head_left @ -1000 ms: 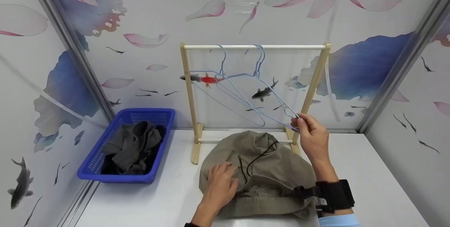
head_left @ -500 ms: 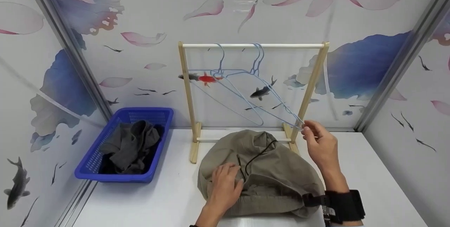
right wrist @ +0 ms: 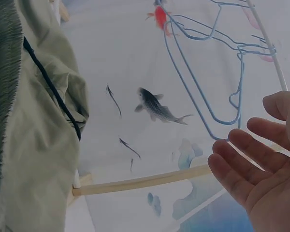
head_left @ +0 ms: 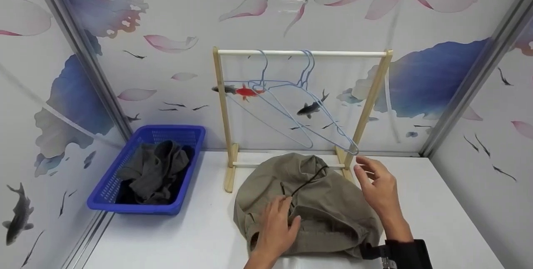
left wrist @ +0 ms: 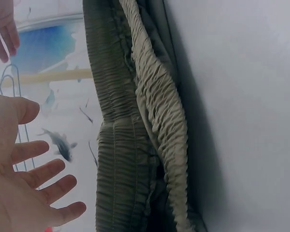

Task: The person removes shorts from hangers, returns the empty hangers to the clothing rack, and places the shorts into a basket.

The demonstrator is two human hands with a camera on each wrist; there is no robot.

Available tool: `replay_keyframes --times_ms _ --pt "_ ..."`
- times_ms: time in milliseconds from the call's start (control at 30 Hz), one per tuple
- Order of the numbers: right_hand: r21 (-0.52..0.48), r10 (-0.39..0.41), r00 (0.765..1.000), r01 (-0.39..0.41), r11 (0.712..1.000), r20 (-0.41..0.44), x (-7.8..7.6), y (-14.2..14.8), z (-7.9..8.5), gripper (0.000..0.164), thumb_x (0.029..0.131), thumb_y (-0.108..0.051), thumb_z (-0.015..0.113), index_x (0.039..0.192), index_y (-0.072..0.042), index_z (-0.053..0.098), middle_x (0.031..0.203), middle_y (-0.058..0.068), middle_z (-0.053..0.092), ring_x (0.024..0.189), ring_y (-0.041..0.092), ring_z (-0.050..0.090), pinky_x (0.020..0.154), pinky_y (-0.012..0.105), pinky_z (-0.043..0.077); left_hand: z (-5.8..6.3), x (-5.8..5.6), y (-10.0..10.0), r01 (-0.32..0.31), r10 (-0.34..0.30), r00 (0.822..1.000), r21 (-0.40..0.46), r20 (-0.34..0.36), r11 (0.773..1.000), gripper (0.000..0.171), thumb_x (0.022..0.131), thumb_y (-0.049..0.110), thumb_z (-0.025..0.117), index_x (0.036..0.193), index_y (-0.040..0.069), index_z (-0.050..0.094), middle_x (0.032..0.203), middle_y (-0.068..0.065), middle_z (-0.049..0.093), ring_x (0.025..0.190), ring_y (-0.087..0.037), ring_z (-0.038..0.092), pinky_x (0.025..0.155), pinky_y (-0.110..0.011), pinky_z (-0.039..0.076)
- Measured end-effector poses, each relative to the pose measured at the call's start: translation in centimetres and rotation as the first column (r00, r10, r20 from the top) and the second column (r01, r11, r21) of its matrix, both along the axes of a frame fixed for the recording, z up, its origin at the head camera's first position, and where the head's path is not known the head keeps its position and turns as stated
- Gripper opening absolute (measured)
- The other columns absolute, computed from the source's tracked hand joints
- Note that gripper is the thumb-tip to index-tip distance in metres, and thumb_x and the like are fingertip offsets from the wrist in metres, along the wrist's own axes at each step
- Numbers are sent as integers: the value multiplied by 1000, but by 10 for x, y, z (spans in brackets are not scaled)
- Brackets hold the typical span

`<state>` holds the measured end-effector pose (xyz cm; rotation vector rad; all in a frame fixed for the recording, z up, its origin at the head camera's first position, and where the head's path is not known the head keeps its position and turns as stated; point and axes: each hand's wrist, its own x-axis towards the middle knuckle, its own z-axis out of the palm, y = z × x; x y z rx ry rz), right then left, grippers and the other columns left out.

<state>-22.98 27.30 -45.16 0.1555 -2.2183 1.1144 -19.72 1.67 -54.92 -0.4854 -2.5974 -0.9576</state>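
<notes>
An olive-brown garment (head_left: 329, 202) with a gathered elastic waistband (left wrist: 159, 101) and a black drawcord (head_left: 310, 179) lies bunched on the white table. My left hand (head_left: 277, 227) hovers over its left part, fingers extended and spread in the left wrist view, holding nothing. At the right, my right hand (head_left: 381, 188) has its fingers loosely bent, with no object in them. Its fingertips are just below the lower right corner of the blue wire hangers (head_left: 356, 151). Several of these hang by their hooks from the white bar (head_left: 345, 53) of a small rack.
A blue plastic basket (head_left: 95, 205) with dark grey clothing (head_left: 154, 173) stands on the left. The rack's wooden legs (head_left: 225, 119) stand behind the garment. Printed wall panels (head_left: 166, 6) enclose the table (head_left: 449, 227) at the back and sides.
My right hand has let go of the hanger ends and drawn back, first right, then down. The hangers hang freely. My left hand has shifted right over the garment.
</notes>
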Motion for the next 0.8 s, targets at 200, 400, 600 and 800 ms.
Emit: replay_keyframes --times_ms 200,400,600,800 --pt "-1 36 999 -36 999 9 5 -5 -22 24 96 -1 69 119 5 72 114 18 73 99 11 69 84 7 49 -7 -1 9 37 -38 998 9 53 999 47 100 26 69 141 5 59 139 -16 53 124 -32 57 105 -50 47" --pt "-29 40 998 -39 999 38 11 -8 -40 23 97 -1 68 119 5 71 114 18 72 98 11 69 82 8 50 -15 -1 15 65 -64 993 -6 102 998 50 99 29 71 143 8 59 144 -18 51 131 -35 54 109 -54 44" --pt "-47 39 997 -36 998 69 18 -8 -52 23 99 -3 67 120 4 71 114 16 72 98 2 65 81 7 49 -20 1 19 110 -103 982 -39 157 993 56 96 36 75 144 13 58 147 -16 49 134 -36 50 110 -60 39" --pt "-71 62 998 -59 996 33 19 -9 -61 23 96 0 69 118 6 72 111 18 73 95 2 67 80 6 49 -25 0 21 200 -174 953 -83 248 976 74 92 60 70 151 19 52 154 -15 42 141 -39 40 111 -69 30"
